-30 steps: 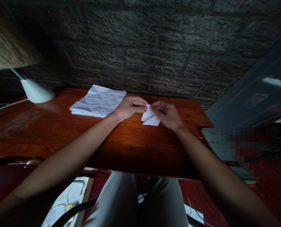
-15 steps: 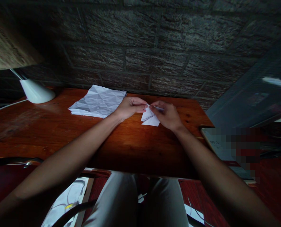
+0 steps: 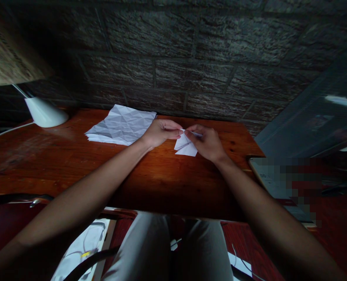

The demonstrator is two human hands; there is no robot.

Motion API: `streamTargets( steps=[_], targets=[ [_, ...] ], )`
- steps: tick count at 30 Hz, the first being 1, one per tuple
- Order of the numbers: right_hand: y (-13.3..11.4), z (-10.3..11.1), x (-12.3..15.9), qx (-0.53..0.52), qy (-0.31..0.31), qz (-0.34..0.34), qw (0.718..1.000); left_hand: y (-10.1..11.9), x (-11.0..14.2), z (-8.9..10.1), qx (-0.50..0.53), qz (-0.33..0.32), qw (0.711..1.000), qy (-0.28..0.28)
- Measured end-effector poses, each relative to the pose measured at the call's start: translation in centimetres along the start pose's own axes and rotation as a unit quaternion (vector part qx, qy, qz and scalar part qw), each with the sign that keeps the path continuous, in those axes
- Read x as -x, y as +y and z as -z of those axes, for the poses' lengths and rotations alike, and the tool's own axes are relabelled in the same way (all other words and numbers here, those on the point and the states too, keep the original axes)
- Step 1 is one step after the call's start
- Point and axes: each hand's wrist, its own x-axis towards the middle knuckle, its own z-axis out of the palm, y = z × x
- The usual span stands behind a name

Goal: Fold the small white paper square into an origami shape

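A small piece of folded white paper (image 3: 186, 148) is held between my two hands, just above or on the wooden table. My left hand (image 3: 161, 133), with a ring on one finger, pinches its upper left edge between thumb and fingers. From the other side, my right hand (image 3: 208, 142) grips the upper right part and covers some of it. Pointed flaps of the paper stick out below the fingers. Left of my left hand lies a stack of creased white sheets (image 3: 122, 124), its top sheet marked with many triangular fold lines.
The wooden table (image 3: 161, 183) runs along a dark brick wall (image 3: 167, 50). At the far left stands a lamp with a white base (image 3: 45, 113) and a cord. A grey panel (image 3: 302, 105) rises at the right. My legs (image 3: 144, 246) are under the table.
Both hands keep their pinch on the folded paper with almost no visible movement. The whole view has shifted only very slightly.
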Motion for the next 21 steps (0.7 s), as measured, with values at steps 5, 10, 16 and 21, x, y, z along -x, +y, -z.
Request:
streamTargets(
  steps=[5, 10, 16, 21],
  targets=[
    [-0.05, -0.06, -0.01, -0.017, -0.007, -0.008, 1.000, 0.37, 0.16, -0.14, 0.001, 0.005, 1.000, -0.005],
    [-0.19, -0.04, 0.04, -0.018, -0.004, -0.010, 1.000, 0.47, 0.25, -0.12, -0.025, 0.001, 1.000, -0.005],
    [-0.06, -0.03, -0.04, -0.046, -0.001, -0.015, 0.999, 0.33, 0.25, -0.31, -0.015, -0.005, 1.000, 0.007],
    [0.48, 0.36, -0.40, -0.138, -0.032, -0.048, 0.989, 0.73, 0.19, -0.40, -0.015, -0.025, 0.999, 0.018]
  ],
)
